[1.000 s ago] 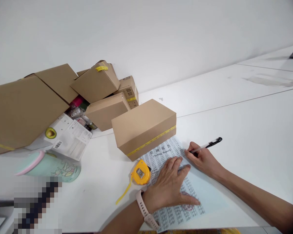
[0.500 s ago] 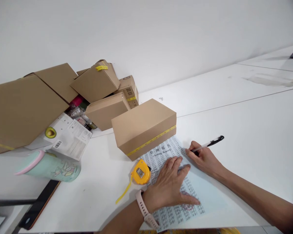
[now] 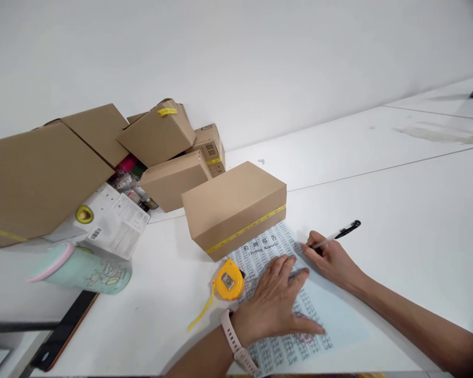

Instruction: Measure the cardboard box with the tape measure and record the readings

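Table edge (image 3: 118,367) beside printed paper (image 3: 309,306)

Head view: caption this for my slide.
Right hand holds a pen while the left hand rests on a Testing Report beside a yellow tape measure.

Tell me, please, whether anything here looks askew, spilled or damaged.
Yes: a beige smear marks the white table at far right; I cannot tell whether it is a spill or wear. At left, the boxes are piled askew, at different angles. The paper under the left hand shows no obvious damage.
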{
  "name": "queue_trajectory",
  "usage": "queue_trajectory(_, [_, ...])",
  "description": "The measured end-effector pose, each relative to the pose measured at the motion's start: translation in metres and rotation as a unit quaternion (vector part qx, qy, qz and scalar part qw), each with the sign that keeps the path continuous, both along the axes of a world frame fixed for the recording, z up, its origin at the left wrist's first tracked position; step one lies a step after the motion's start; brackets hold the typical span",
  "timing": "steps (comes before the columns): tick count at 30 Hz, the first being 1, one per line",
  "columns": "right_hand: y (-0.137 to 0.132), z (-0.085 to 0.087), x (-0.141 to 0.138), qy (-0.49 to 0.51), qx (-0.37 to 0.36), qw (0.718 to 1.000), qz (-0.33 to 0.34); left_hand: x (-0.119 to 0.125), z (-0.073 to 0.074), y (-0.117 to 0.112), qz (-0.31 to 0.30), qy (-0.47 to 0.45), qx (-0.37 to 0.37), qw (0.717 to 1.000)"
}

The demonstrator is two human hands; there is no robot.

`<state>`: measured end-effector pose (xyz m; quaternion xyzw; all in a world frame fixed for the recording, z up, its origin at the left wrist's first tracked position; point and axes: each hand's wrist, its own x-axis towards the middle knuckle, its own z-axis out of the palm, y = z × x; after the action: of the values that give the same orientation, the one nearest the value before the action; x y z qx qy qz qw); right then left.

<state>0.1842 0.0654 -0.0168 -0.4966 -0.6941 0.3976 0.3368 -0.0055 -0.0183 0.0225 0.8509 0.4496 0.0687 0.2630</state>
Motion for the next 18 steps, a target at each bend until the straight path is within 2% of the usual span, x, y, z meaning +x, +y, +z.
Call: queue_trajectory(18, [0.0012,-0.0029,0.001,-0.001,-0.01,1.0,-0.003,0.0004,0.0018,0.0005,-0.001,0.009,-0.009,1.0])
